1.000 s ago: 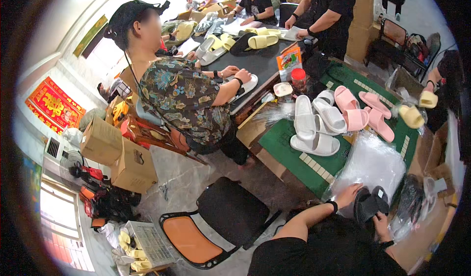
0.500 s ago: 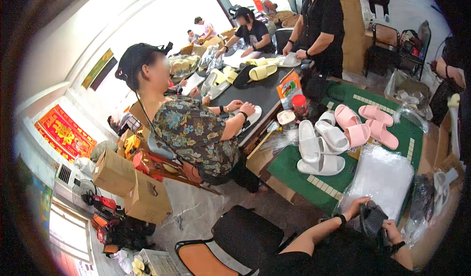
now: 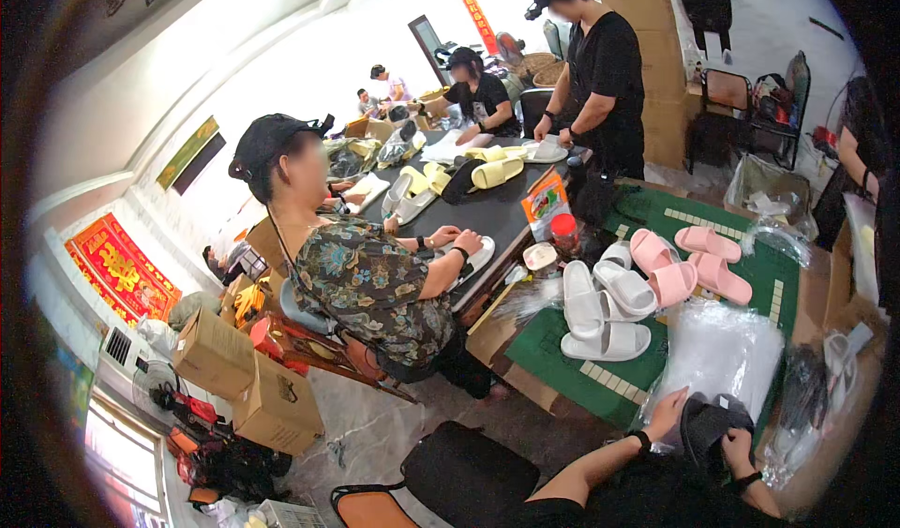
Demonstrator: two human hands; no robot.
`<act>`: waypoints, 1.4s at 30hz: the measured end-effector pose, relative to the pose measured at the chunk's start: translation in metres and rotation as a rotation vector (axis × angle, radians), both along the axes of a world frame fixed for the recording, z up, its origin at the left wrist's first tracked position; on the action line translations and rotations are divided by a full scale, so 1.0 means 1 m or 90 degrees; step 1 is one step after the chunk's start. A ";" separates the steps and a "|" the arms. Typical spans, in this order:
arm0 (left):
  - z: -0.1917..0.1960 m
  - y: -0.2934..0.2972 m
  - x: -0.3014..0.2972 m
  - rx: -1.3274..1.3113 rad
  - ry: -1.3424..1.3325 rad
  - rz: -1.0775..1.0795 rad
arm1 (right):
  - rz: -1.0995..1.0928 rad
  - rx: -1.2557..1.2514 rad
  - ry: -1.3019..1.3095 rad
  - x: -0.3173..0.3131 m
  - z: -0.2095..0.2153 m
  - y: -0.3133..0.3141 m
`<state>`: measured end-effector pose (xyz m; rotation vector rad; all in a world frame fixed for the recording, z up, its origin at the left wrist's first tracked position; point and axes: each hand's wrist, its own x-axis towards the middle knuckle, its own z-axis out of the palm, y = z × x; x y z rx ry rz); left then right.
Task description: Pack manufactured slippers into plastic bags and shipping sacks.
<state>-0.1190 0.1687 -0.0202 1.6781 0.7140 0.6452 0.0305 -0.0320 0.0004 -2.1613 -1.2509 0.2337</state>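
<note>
A pair of dark grey slippers (image 3: 705, 427) is close in front of me at the near edge of the green-topped table. My right hand (image 3: 738, 450) is closed around the right side of these slippers. Beside their left side, my left hand (image 3: 666, 414) has its fingers pinched together at the near edge of a stack of clear plastic bags (image 3: 727, 345). What lies under its fingertips is partly hidden. Farther off on the same table sit white slippers (image 3: 607, 340) and pink slippers (image 3: 717, 278).
A red-lidded jar (image 3: 564, 233) and an orange pouch (image 3: 546, 204) stand at the table's far left corner. Bagged slippers (image 3: 837, 369) lie at the right. A black chair (image 3: 469, 476) is at my left. Co-workers handle slippers along a dark table (image 3: 441, 211).
The dark slippers have turned and now show as a pair side by side. My left hand has shifted slightly left and down to the bags' edge. The whole view has tilted a little.
</note>
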 end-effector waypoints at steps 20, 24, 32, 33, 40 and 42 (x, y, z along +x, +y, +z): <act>0.041 -0.036 -0.001 0.079 -0.043 -0.170 | -0.084 0.121 -0.291 -0.022 -0.023 0.034; 0.005 -0.035 0.003 -0.131 -0.169 -0.138 | -0.182 -0.050 -0.094 -0.021 -0.037 0.037; -0.109 -0.031 -0.003 -0.065 -0.121 -0.117 | -0.241 -0.184 -0.156 -0.031 -0.030 0.084; -0.128 -0.022 -0.014 -0.026 -0.016 -0.150 | -0.177 -0.255 -0.016 -0.042 -0.003 0.097; -0.026 -0.027 -0.014 -0.580 -0.001 -0.327 | -0.357 -0.192 -0.157 -0.025 -0.013 0.076; -0.034 -0.023 -0.029 -0.588 -0.047 -0.313 | -0.334 -0.233 -0.086 -0.036 0.020 0.103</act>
